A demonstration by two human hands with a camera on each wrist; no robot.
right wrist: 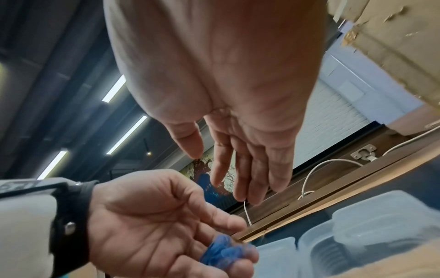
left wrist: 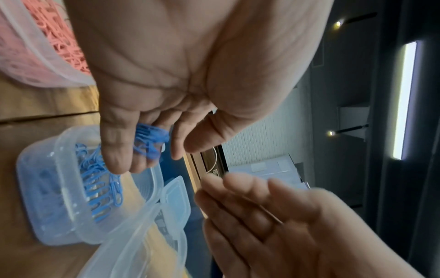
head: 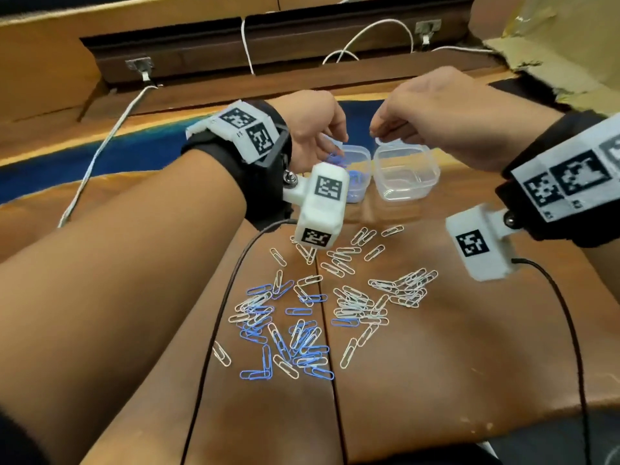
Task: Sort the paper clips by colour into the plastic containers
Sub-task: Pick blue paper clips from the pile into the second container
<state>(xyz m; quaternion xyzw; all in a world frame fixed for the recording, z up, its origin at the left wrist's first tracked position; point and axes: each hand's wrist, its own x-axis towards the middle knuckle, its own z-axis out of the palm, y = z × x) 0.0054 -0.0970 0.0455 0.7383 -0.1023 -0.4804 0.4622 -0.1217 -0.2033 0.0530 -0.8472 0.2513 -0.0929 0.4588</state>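
Observation:
My left hand [head: 330, 149] hovers over a clear plastic container [head: 361, 155] that has blue clips in it, and its cupped fingers hold a bunch of blue paper clips [left wrist: 150, 140]. The same bunch [right wrist: 220, 250] lies on those fingers in the right wrist view. My right hand [head: 379, 130] hangs just to the right, fingers straight and empty [right wrist: 228, 178], above an empty clear container [head: 433, 171]. A mixed pile of blue and white clips [head: 318, 310] lies on the wooden table [head: 453, 364] nearer to me.
A third container with pink clips [left wrist: 47, 62] stands left of the blue one [left wrist: 35, 216]. Hinged lids [left wrist: 176, 197] stick up behind the containers. White cables [head: 97, 156] and black wrist-camera cables [head: 214, 330] run across the table. Torn cardboard [head: 553, 45] is at the far right.

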